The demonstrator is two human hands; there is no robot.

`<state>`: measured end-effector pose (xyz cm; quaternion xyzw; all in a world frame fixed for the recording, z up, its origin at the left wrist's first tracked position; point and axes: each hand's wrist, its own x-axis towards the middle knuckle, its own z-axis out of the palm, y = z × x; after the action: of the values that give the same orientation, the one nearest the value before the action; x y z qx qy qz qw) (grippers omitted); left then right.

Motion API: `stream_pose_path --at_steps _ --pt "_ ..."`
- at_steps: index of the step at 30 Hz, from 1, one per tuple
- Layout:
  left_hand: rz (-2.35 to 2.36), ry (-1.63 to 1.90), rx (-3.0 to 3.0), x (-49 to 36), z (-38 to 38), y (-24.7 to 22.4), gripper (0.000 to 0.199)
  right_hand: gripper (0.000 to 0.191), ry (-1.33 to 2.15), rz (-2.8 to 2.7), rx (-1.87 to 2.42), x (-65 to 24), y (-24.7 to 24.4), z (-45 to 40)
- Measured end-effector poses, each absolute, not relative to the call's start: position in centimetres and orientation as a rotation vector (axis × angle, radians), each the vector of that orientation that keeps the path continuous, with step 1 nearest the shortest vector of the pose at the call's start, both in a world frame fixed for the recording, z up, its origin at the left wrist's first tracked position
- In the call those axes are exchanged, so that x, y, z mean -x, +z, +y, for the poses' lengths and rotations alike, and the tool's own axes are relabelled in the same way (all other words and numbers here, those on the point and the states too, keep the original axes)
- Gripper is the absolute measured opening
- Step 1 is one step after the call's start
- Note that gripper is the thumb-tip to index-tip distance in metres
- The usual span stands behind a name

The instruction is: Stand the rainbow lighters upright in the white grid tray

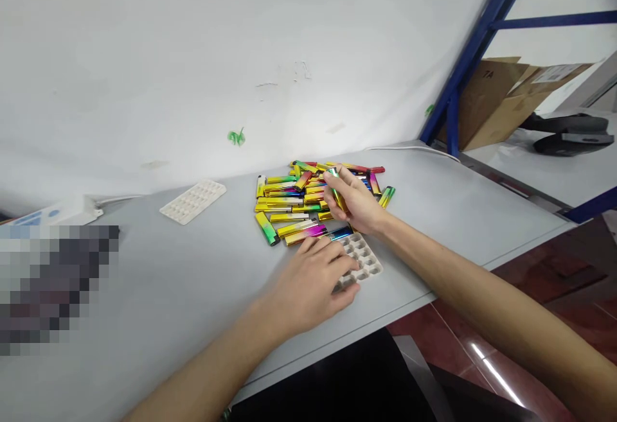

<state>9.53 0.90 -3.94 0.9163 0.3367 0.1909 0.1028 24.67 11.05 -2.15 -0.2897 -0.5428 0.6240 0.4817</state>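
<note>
My right hand [357, 200] is closed around a shiny green and gold lighter [340, 200], held tilted above a pile of lighters. The loose lighters [284, 202] have metallic gold, green, pink, red and blue colours and lie heaped in several directions. My left hand [321, 274] lies over the left part of a whitish tray [369, 263] with rows of small cells. Its thumb and fingers are spread apart and touch the tray, whose left side is hidden under the hand. The visible cells at the right look unfilled.
A second whitish cell tray [193, 202] lies to the left, near the wall. A white box [53, 213] and a blurred dark area sit at the far left. Blue metal framing [453, 114], cardboard boxes [496, 101] and a black device [573, 133] are at the right.
</note>
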Motion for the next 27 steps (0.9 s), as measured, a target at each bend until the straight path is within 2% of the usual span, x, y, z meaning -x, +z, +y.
stream_pose_path --at_steps 5,9,15,21,27 --pt "0.976 0.599 -2.680 -9.4 0.8 -3.8 0.023 0.040 1.570 -1.259 0.706 -24.9 -1.8 11.2" --pt "0.951 0.723 -2.599 -9.2 1.0 -3.3 0.025 0.056 1.608 -1.130 0.827 -25.3 -1.7 11.8" --pt "1.119 0.997 -2.531 -7.8 2.9 -3.0 0.020 0.048 1.582 -1.073 0.906 -25.7 -1.6 12.2" --pt "1.219 0.846 -2.619 -6.5 4.6 -3.7 0.036 0.046 1.543 -1.058 0.898 -25.6 -1.4 12.0" --pt "1.304 0.773 -2.628 -6.0 4.7 -3.5 0.034 0.050 1.531 -1.053 0.895 -25.5 -1.8 12.2"
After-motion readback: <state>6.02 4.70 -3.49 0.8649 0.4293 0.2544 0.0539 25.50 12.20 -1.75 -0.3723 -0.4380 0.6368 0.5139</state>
